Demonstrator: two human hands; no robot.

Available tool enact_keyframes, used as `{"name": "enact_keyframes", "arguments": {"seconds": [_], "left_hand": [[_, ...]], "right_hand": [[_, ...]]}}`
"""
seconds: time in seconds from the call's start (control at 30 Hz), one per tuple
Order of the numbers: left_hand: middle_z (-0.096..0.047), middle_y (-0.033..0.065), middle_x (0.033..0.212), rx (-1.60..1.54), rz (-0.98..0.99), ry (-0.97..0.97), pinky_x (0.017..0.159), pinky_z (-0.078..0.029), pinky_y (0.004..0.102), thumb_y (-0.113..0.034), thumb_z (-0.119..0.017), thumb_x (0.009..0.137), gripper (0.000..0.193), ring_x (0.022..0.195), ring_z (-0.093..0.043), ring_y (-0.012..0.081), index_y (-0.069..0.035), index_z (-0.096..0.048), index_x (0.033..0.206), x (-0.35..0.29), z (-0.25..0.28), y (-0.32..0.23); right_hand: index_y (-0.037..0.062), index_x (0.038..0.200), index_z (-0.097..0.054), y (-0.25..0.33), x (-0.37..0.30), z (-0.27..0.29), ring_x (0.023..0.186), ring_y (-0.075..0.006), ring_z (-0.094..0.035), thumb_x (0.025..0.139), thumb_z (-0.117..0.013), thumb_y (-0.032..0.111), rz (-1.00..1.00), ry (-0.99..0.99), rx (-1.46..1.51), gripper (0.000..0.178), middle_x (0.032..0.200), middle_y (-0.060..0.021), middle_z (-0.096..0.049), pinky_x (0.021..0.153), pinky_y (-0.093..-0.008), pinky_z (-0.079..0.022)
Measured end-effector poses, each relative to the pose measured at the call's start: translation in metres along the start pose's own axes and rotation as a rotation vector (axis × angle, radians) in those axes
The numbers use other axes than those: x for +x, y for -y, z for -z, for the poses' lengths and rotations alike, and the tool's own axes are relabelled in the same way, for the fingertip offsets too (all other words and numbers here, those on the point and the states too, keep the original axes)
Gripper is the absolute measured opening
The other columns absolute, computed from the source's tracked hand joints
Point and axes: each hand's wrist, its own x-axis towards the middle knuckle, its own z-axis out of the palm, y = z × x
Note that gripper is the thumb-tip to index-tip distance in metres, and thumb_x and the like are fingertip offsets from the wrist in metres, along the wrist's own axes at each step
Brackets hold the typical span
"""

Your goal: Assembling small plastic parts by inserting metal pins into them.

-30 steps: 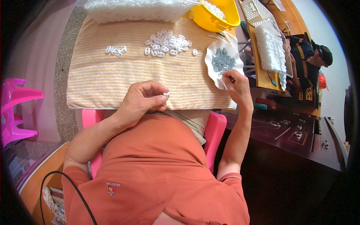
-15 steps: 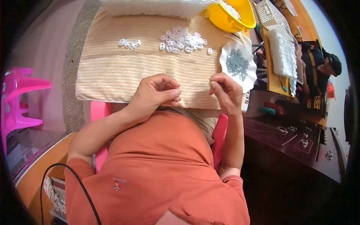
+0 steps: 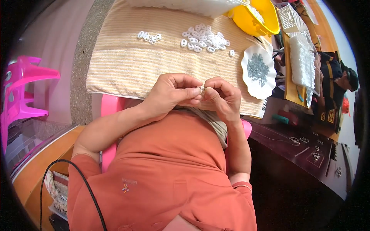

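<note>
Over the near edge of the striped towel (image 3: 127, 73), my left hand (image 3: 175, 91) and my right hand (image 3: 223, 96) meet fingertip to fingertip. Pinched between them is a small whitish piece (image 3: 201, 89), mostly covered by the fingers; its kind is too small to make out. Beyond the hands lies a heap of white oval plastic pieces with two holes (image 3: 202, 37). A smaller group of the same white pieces (image 3: 149, 37) rests farther left. To the right, a white scalloped plate (image 3: 262, 90) holds many small grey parts (image 3: 257, 69).
A yellow basin (image 3: 266, 29) with white pieces stands at the far right of the towel, beside a clear plastic bag (image 3: 189, 5). Pink stools (image 3: 29, 88) are at left. Another person (image 3: 335, 82) sits at right near a bagged white bundle (image 3: 302, 57).
My right hand has moved left to meet my left hand, and the fingertips now close together on the small piece. The whole view has shifted slightly.
</note>
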Motion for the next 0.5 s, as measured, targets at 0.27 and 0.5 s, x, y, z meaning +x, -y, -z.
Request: {"name": "enact_keyframes", "arguments": {"seconds": [0.27, 0.5], "left_hand": [[-0.066, 0.0078, 0.096, -0.033, 0.005, 0.02, 0.077, -0.057, 0.0239, -0.004, -0.062, 0.091, 0.019, 0.085, -0.065, 0.0115, 0.004, -0.062, 0.108, 0.0012, 0.0019, 0.0025], [-0.066, 0.0078, 0.094, -0.042, 0.022, 0.007, 0.076, -0.057, 0.0234, -0.003, -0.062, 0.091, 0.018, 0.084, -0.065, 0.0111, 0.003, -0.062, 0.107, 0.0015, 0.0015, 0.003]], "right_hand": [[-0.0037, 0.093, -0.062, -0.0013, 0.0002, -0.0047, 0.078, -0.0074, -0.058, 0.091, -0.061, 0.001, 0.049, 0.0, 0.028, 0.005, 0.091, -0.0047, -0.061, 0.068, -0.0198, -0.047], [-0.0042, 0.093, -0.062, -0.0053, -0.0007, -0.0047, 0.081, -0.0077, -0.059, 0.09, -0.061, -0.003, 0.034, -0.009, 0.058, 0.004, 0.092, -0.0051, -0.061, 0.071, -0.0198, -0.047]]}}
